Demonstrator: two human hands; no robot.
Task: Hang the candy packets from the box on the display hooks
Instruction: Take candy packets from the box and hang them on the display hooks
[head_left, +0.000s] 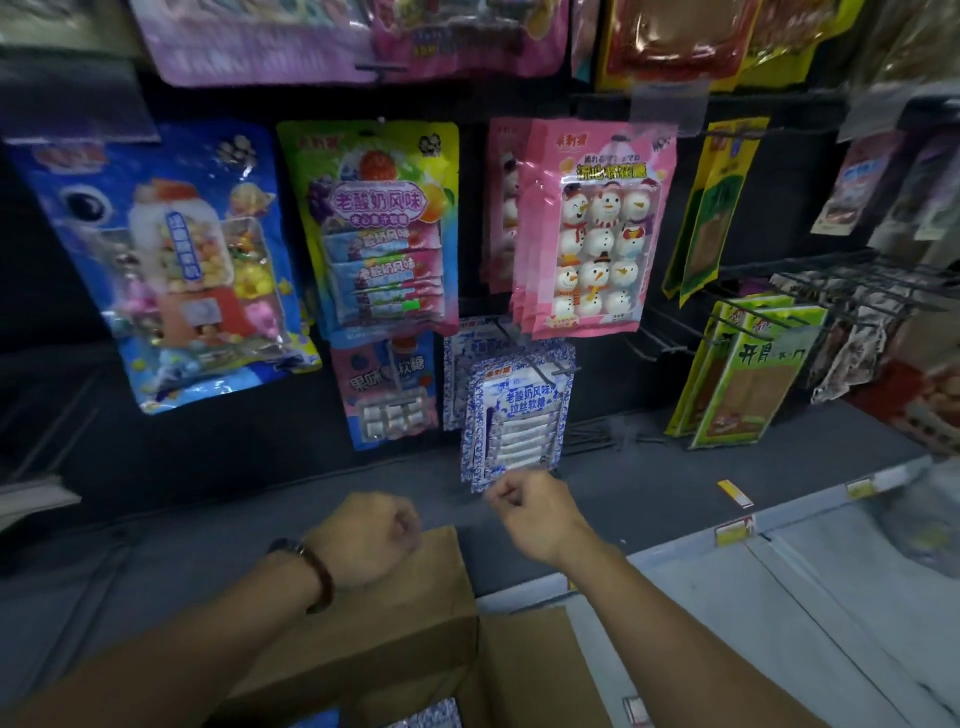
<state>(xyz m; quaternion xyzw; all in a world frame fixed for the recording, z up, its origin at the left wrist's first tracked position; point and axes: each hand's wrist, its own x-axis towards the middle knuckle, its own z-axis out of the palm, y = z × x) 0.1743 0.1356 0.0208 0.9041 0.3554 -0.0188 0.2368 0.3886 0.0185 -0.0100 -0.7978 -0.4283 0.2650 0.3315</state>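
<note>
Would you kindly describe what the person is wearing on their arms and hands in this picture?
Both forearms are bare, with no sleeves in view and no gloves. The left hand has a dark reddish-brown beaded bracelet around its wrist, next to what may be a dark watch, too blurred to tell. The right hand and its wrist carry nothing visible.

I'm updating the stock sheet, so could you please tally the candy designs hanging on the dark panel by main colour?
Blue gumball-machine packet: 1
Green and blue yoghurt-chew packet: 1
Pink snowman packets: 1 design
Pink and blue fruit-chew packet: 1
Blue-and-white patterned packets: 1 design
Total: 5 designs
</note>
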